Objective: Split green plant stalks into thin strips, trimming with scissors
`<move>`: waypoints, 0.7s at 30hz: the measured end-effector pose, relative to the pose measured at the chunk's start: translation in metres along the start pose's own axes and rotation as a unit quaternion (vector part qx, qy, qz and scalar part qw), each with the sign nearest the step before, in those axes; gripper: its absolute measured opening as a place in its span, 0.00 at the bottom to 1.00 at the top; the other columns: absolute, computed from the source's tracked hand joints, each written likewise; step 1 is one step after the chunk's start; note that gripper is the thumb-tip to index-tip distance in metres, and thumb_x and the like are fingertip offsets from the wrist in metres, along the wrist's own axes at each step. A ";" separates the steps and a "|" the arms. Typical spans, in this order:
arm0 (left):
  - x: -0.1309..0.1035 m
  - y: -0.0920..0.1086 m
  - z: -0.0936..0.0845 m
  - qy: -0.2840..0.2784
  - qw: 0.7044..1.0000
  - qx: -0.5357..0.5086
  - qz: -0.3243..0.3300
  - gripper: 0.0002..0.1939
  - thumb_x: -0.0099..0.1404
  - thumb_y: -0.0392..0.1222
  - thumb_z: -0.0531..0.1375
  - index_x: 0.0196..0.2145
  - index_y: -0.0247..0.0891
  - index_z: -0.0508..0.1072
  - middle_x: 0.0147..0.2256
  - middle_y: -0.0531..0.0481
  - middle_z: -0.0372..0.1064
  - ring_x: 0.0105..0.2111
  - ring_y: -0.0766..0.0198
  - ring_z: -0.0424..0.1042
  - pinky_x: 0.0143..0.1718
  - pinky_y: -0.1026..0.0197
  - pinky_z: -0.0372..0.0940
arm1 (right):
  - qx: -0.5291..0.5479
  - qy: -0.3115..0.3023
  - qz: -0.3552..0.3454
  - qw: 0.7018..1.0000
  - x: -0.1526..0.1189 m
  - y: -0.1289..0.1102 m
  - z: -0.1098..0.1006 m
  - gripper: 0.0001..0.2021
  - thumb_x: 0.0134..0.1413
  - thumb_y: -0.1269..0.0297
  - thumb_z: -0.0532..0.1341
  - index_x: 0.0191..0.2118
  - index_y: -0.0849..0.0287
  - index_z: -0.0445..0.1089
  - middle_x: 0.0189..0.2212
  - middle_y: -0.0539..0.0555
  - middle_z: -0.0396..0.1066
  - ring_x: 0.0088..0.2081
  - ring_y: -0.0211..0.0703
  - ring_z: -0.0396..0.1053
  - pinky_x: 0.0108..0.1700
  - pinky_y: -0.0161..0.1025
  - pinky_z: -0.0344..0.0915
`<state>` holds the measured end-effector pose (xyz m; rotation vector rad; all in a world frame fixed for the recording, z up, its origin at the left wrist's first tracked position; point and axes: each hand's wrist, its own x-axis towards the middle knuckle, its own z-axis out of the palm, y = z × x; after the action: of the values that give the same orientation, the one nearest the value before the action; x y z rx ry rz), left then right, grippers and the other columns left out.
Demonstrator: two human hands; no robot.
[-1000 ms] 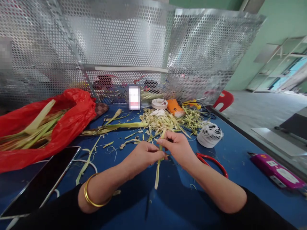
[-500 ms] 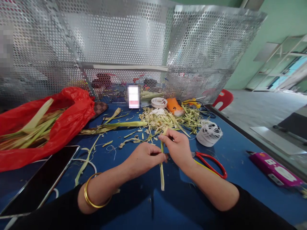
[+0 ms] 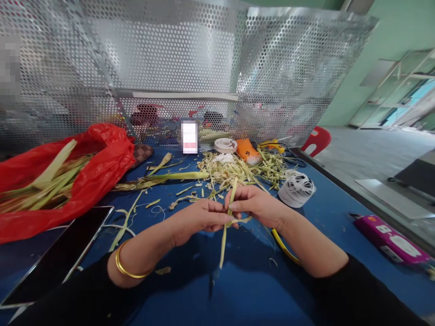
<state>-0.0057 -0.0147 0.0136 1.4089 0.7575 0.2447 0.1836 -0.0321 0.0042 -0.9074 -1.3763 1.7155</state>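
At the middle of the blue table, my left hand pinches a pale green leaf strip between thumb and fingers. My right hand grips the same strip just above, fingertips close to the left ones. The strip's upper end rises past the right fingers and its lower end hangs toward me. A thin curled piece sticks out to the right below my right hand. Beyond the hands lies a pile of plant scraps. Part of a yellow handle shows beside my right forearm.
A red plastic bag of long leaves and a dark tablet are on the left. To the right are a ball of white string and a purple packet. Behind stand a tape roll, an orange packet and a perforated metal screen.
Both hands have drawn closer together, and my right forearm has shifted, now hiding the red handle. The strip has tilted, with its top end standing up and a curled piece showing at the right.
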 end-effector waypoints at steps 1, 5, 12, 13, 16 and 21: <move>-0.001 0.000 0.000 -0.004 1.000 0.009 0.000 0.15 0.55 0.50 0.62 0.33 0.35 0.78 0.19 0.57 0.55 0.20 0.72 0.49 0.22 0.65 0.43 | 0.003 0.005 0.000 1.000 0.001 0.001 0.001 0.07 0.42 0.65 0.68 0.27 0.62 0.72 0.20 0.47 0.67 0.21 0.30 0.61 0.25 0.30 0.58; -0.001 -0.001 -0.001 -0.001 0.998 0.062 0.015 0.16 0.56 0.51 0.61 0.33 0.35 0.79 0.19 0.57 0.54 0.20 0.71 0.49 0.22 0.65 0.44 | -0.013 0.049 -0.014 0.999 0.004 0.004 0.008 0.07 0.41 0.65 0.67 0.24 0.62 0.70 0.18 0.47 0.68 0.19 0.30 0.60 0.24 0.31 0.58; 0.001 -0.003 -0.005 -0.005 0.991 0.127 0.048 0.14 0.55 0.50 0.61 0.27 0.36 0.79 0.14 0.58 0.54 0.18 0.71 0.50 0.22 0.65 0.47 | -0.096 0.201 -0.047 0.974 0.007 0.009 0.032 0.06 0.39 0.65 0.65 0.23 0.61 0.68 0.17 0.45 0.65 0.21 0.33 0.61 0.24 0.32 0.59; 0.001 -0.003 -0.005 -0.005 0.991 0.128 0.048 0.14 0.55 0.50 0.61 0.27 0.36 0.79 0.14 0.58 0.54 0.18 0.71 0.51 0.22 0.65 0.47 | -0.118 0.218 -0.057 0.967 0.007 0.011 0.033 0.05 0.40 0.66 0.64 0.23 0.60 0.68 0.17 0.45 0.65 0.20 0.33 0.61 0.24 0.32 0.58; 0.002 -0.004 -0.003 0.010 0.994 0.097 0.045 0.15 0.55 0.51 0.61 0.28 0.35 0.79 0.14 0.58 0.54 0.18 0.71 0.51 0.22 0.65 0.47 | -0.197 0.248 -0.087 0.944 0.008 0.013 0.032 0.06 0.42 0.65 0.63 0.22 0.60 0.67 0.17 0.45 0.64 0.21 0.33 0.60 0.24 0.32 0.58; 0.002 -0.004 0.002 0.036 0.998 0.048 0.028 0.20 0.59 0.55 0.57 0.32 0.35 0.79 0.16 0.57 0.56 0.18 0.71 0.50 0.22 0.65 0.45 | -0.188 0.223 -0.049 0.955 0.007 0.012 0.026 0.08 0.47 0.60 0.61 0.26 0.58 0.64 0.17 0.45 0.64 0.17 0.34 0.61 0.19 0.33 0.57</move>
<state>-0.0041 -0.0156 0.0086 1.5208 0.7988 0.3071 0.1560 -0.0400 -0.0037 -1.3185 -1.4219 1.0965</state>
